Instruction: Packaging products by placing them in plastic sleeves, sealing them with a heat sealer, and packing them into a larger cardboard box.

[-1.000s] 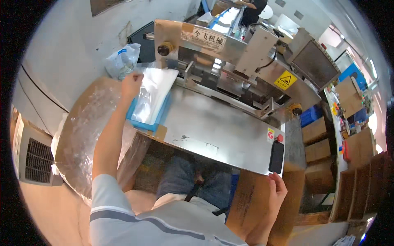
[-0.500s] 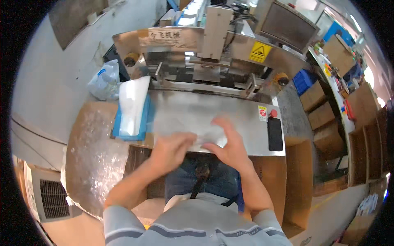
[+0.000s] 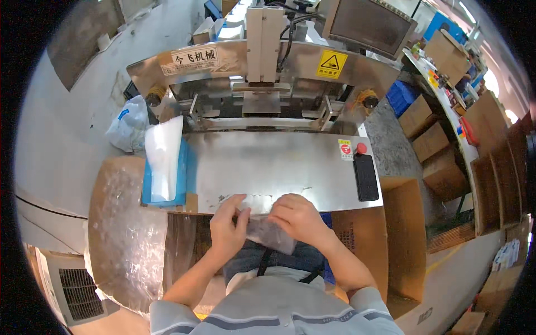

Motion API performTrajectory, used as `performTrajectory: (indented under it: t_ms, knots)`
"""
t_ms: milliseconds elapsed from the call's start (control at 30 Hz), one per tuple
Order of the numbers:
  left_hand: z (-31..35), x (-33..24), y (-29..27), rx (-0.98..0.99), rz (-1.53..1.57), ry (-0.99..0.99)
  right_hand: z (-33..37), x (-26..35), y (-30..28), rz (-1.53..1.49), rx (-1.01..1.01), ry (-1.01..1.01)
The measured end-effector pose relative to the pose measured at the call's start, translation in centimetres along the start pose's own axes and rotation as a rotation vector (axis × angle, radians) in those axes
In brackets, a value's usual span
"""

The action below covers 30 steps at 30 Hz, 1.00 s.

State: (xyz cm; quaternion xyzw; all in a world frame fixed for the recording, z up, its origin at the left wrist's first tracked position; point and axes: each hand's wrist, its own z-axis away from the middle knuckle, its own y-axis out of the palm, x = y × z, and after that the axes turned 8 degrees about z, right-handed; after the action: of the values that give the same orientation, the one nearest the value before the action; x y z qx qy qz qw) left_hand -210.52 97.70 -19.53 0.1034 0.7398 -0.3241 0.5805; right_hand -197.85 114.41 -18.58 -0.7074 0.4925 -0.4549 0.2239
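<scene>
Both hands meet at the near edge of the steel machine table (image 3: 279, 167), pinched on one small clear plastic bag (image 3: 269, 231). The left hand (image 3: 228, 228) closes thumb and fingers on the bag's left end; the right hand (image 3: 298, 219) clamps the right end from above, knuckles up. The bag hangs between them just past the table's front lip, over the person's lap, and something pale seems to lie inside it, though the view is too small to tell what.

Judging by the grip, the step in hand looks like readying this single bag: squaring it up, flattening it or settling its contents before it goes onto the table. The next move would call for keeping the mouth of the bag straight and unwrinkled while it is carried forward, since thin film buckles easily when held at only two points.

Farther out on the left, a stack of clear bags (image 3: 163, 156) rests in a blue tray (image 3: 181, 167) at the table's left edge. At the right edge lie a black phone (image 3: 366, 177) and a red push button (image 3: 361, 148). Behind the table rises the sealing machine's steel housing (image 3: 262, 61) with a yellow warning sticker (image 3: 331, 64). A sheet of bubble wrap (image 3: 120, 234) covers a surface at the person's left, and an open cardboard box (image 3: 402, 234) stands at the right.
</scene>
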Motion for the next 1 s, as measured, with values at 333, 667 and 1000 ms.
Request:
performTrajectory:
  t_ms: [333,667,1000]
  knots:
    - [-3.7,0.0,-1.2,0.841,-0.382,0.388,1.6,-1.4,-1.2,-0.003,0.284,0.063]
    - [-7.9,-2.5,-5.2,0.947,-0.290,0.184,0.6,-5.8,-4.3,-0.426,0.389,0.126]
    - [-28.9,4.4,-0.2,0.823,-0.029,-0.201,-11.2,-20.4,1.6,-0.151,0.265,0.411]
